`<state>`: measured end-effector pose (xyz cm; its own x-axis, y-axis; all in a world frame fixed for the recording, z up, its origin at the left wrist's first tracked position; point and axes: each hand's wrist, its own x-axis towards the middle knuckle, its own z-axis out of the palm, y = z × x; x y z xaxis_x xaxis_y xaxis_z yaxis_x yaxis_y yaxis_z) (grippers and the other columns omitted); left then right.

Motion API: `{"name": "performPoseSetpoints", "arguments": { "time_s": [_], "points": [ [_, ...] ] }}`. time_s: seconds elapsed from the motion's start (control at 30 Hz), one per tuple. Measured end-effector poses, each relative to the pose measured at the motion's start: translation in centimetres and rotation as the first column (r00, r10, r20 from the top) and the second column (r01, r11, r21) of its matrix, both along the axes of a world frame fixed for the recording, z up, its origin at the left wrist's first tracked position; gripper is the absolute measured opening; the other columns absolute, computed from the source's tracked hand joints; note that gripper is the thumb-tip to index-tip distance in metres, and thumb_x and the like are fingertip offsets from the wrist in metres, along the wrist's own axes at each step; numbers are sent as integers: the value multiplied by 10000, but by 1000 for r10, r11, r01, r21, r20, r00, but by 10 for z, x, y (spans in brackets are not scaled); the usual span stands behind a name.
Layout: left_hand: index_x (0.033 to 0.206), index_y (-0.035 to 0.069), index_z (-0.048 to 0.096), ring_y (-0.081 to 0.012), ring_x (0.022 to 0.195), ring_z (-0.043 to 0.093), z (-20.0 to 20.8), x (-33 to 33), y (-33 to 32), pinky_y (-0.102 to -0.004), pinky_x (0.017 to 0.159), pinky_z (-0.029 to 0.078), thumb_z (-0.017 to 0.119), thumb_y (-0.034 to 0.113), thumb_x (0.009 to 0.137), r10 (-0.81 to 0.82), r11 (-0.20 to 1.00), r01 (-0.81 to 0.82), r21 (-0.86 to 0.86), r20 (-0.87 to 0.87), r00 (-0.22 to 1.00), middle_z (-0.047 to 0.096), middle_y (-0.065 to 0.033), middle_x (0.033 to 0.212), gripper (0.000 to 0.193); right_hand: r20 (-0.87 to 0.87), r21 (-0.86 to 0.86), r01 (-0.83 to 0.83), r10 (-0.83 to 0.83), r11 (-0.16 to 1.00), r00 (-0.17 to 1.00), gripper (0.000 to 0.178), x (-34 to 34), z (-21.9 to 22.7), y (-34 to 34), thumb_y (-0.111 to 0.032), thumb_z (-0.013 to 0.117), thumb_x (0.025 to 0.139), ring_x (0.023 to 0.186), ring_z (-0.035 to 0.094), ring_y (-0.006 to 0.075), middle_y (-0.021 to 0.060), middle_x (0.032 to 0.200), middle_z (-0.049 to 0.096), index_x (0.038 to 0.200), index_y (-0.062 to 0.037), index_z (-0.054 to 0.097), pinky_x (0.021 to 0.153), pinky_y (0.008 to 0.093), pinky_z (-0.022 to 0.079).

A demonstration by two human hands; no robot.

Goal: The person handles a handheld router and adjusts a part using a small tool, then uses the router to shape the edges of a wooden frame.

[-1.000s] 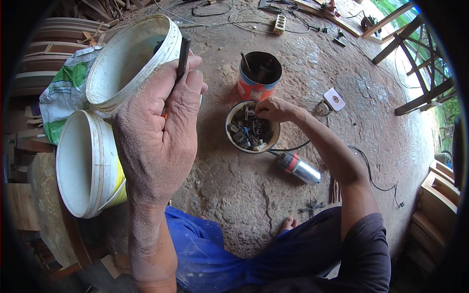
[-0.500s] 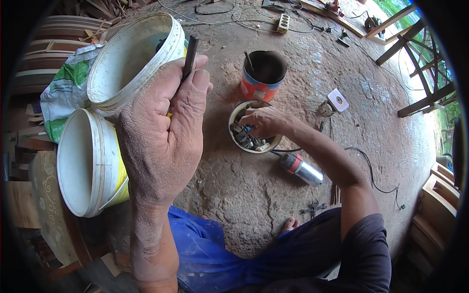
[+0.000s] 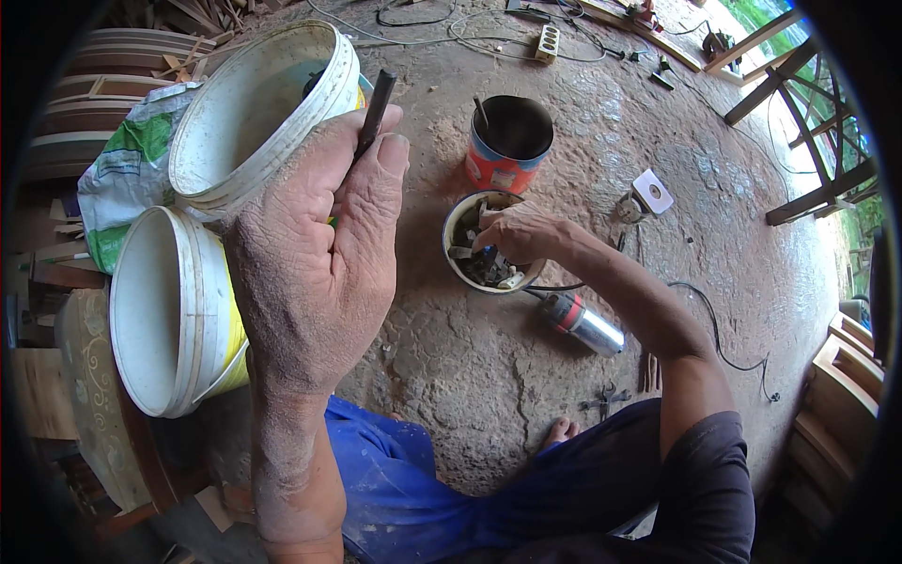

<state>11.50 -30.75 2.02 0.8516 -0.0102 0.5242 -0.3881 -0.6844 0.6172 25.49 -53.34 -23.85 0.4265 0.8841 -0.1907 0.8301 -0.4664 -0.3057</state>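
Note:
Raised close in front, my left hand [image 3: 315, 254] is closed round a thin dark rod [image 3: 376, 108], whose upper end sticks out past the thumb. Whether it is a pencil or a metal rod I cannot tell. My right hand [image 3: 519, 233] reaches into a pale, dark-rimmed bowl [image 3: 448, 235] of small metal and plastic parts. Its fingers are bent together among the parts, and what they pinch, if anything, is hidden. A red and blue tin [image 3: 503, 174] with a stick in it stands just behind the bowl. Below the bowl lies a silver power tool [image 3: 590, 329] with a red band.
Two white buckets [image 3: 150, 310] stand at the left beside a green and white sack [image 3: 132, 155]. A power strip [image 3: 547, 44] and cables lie on the rough floor [image 3: 442, 357] at the back. Curved wooden pieces [image 3: 827, 442] are at the right, with a wooden frame [image 3: 817, 132] beyond.
My right hand has shifted slightly within the bowl, and the parts under its fingers lie differently. My left hand keeps the rod, tilted a little more to the right.

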Motion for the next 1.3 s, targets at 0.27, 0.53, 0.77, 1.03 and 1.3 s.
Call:
{"name": "performPoseSetpoints", "arguments": {
  "time_s": [0.27,0.53,0.77,1.03,1.3],
  "points": [
    [1235,-19,704,-96,816,669,3,0,2,-247,748,531,591,180,1075,22,1000,-22,6,5,1000,753,-96,942,279,64,116,-97,90,989,994,198,-24,13,22,-178,706,734,1150,592,225,23,1103,647,920,-198,772,956,465,448],
    [1241,-13,706,-93,815,666,5,-3,5,-246,750,535,608,166,1065,32,996,-33,80,5,999,749,-83,931,270,54,59,-73,70,996,996,202,1,-7,-7,-113,737,654,1137,599,262,-9,1066,663,849,-160,712,975,477,472],
    [1244,-14,707,-91,821,667,-1,1,2,-256,758,543,613,164,1062,4,993,-15,121,87,996,753,-80,936,272,109,181,-80,61,980,992,204,-4,-17,-7,-195,760,685,1143,600,232,-20,1022,679,886,-192,722,1008,491,438],
    [1243,-20,707,-92,846,677,-1,3,1,-266,774,554,610,172,1063,25,990,-35,133,74,997,755,-88,936,280,50,34,35,-37,999,998,241,2,-15,-4,-193,736,758,1130,624,270,61,1052,706,984,-108,736,1008,477,444],
    [1226,-20,711,-115,873,684,-2,3,-4,-293,811,559,630,207,1056,36,991,-35,129,-3,999,758,-100,938,295,190,225,85,-129,971,973,359,-20,-12,25,-176,750,753,1205,581,250,34,1126,672,1111,-185,730,1020,461,424]
  ]
}}
